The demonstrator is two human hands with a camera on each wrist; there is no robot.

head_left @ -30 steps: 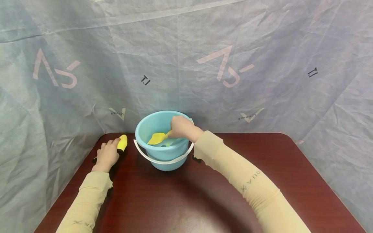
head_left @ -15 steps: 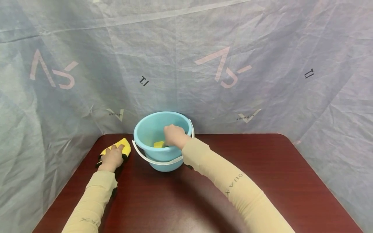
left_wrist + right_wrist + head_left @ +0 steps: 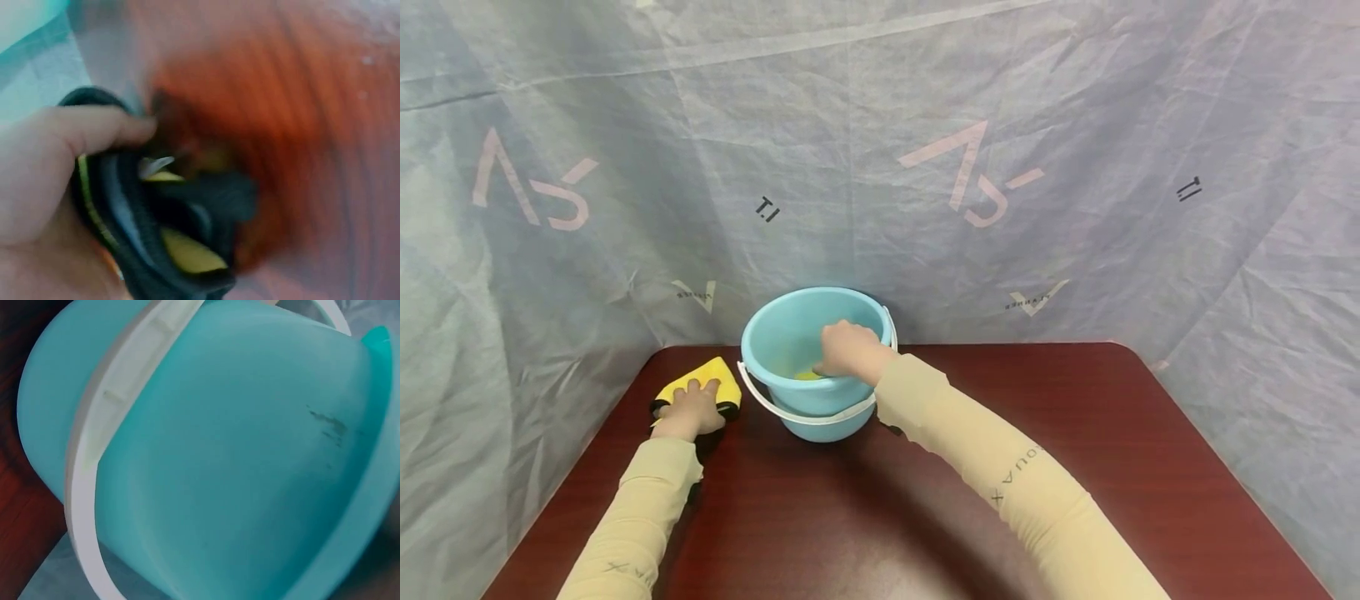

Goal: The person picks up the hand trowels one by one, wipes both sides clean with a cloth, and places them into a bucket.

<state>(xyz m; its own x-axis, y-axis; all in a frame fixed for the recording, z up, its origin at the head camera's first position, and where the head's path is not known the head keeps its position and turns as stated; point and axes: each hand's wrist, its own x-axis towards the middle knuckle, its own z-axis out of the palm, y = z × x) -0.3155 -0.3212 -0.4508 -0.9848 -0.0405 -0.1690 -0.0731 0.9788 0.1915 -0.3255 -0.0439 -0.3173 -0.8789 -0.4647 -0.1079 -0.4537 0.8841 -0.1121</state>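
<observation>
My left hand (image 3: 691,408) is at the table's far left, holding a soft yellow item with black trim (image 3: 715,375). In the left wrist view its black edge (image 3: 134,219) opens on a yellow inside, and my thumb (image 3: 106,128) lies along it. Beside it stands a light blue bucket (image 3: 816,400). My right hand (image 3: 850,346) reaches over the near right rim into the bucket, fingertips partly hidden by the rim. A sliver of the yellow toy shovel (image 3: 808,376) shows just below the thumb; I cannot tell whether the fingers still grip it.
The bucket's white handle (image 3: 820,420) hangs across its front and crosses the blue wall (image 3: 225,444) in the right wrist view. A dark red table (image 3: 1037,433) with rounded back corners is under everything. Grey fabric (image 3: 865,167) hangs closely behind and along both sides.
My right hand has moved left and lower into the bucket, and the shovel has sunk mostly behind the rim. My left hand has turned over the yellow item, showing more of it.
</observation>
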